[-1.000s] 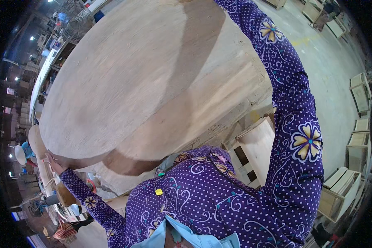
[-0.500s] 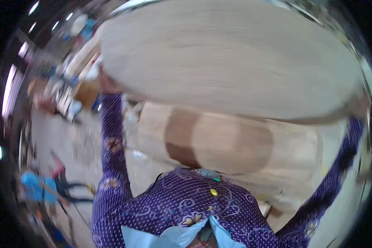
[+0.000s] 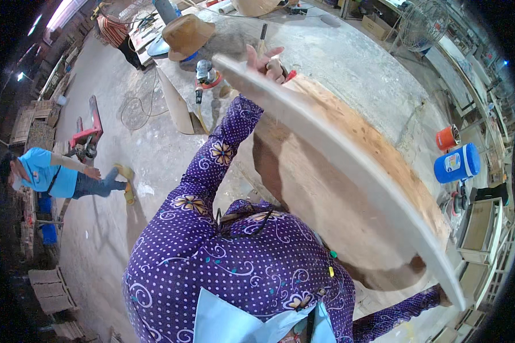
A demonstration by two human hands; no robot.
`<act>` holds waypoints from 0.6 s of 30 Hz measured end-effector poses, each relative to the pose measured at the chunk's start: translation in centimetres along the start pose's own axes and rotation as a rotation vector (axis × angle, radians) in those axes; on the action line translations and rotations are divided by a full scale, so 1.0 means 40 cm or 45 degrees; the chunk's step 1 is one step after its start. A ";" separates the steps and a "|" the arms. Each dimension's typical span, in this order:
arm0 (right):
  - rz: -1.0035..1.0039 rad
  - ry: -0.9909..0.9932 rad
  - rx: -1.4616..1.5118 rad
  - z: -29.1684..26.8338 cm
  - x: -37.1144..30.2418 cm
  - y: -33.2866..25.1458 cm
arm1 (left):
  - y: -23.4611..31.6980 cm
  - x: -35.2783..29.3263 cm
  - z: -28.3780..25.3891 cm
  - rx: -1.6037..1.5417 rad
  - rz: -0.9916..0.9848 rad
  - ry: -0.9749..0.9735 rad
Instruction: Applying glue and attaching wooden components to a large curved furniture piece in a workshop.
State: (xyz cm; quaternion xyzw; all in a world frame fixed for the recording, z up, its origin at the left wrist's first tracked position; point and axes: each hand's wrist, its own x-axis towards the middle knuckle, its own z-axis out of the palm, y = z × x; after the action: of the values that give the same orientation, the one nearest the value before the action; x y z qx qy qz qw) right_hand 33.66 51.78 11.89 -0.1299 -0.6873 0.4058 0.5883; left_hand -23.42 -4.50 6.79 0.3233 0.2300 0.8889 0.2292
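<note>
A large pale wooden panel (image 3: 349,148) with a curved outline is tilted up on edge, running from upper middle to lower right. My left hand (image 3: 267,64) holds its far left end, fingers showing past the top edge. At the near right end my right hand (image 3: 442,295) grips the panel, its fingers mostly hidden. Below lies a light wooden board (image 3: 320,177), crossed by the panel's shadow. A round sander (image 3: 206,73) with a hose sits just left of my left hand. Behind that hand a slim dark-tipped tool (image 3: 262,33) sticks up.
A brown hat (image 3: 187,35) lies at upper left, near a thin wood piece (image 3: 174,103). At right are a blue cooler jug (image 3: 458,163), an orange bucket (image 3: 447,138) and a large fan (image 3: 424,24). A person in blue (image 3: 51,171) walks at left, near a red pallet jack (image 3: 88,130).
The panel has swung from broad face toward me to nearly edge-on, slanting down to the right. My left hand is farther right, my right hand lower. My view has turned too.
</note>
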 end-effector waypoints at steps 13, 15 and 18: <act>0.425 -0.283 -0.896 -0.197 -0.159 0.141 | -0.034 -0.060 -0.076 1.193 -0.145 0.433; 0.111 -0.554 -1.246 -0.222 -0.181 0.181 | -0.044 -0.078 -0.112 2.026 -0.077 0.287; -0.046 -0.650 -1.365 -0.220 -0.185 0.210 | -0.051 -0.070 -0.180 2.859 0.029 0.002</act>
State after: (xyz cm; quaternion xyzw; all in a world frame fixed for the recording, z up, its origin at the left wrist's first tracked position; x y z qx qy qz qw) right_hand 41.22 55.82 0.53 -0.2957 -0.9181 0.0103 0.2636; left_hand -25.89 -6.32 -0.58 0.3482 0.8979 0.1801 -0.2002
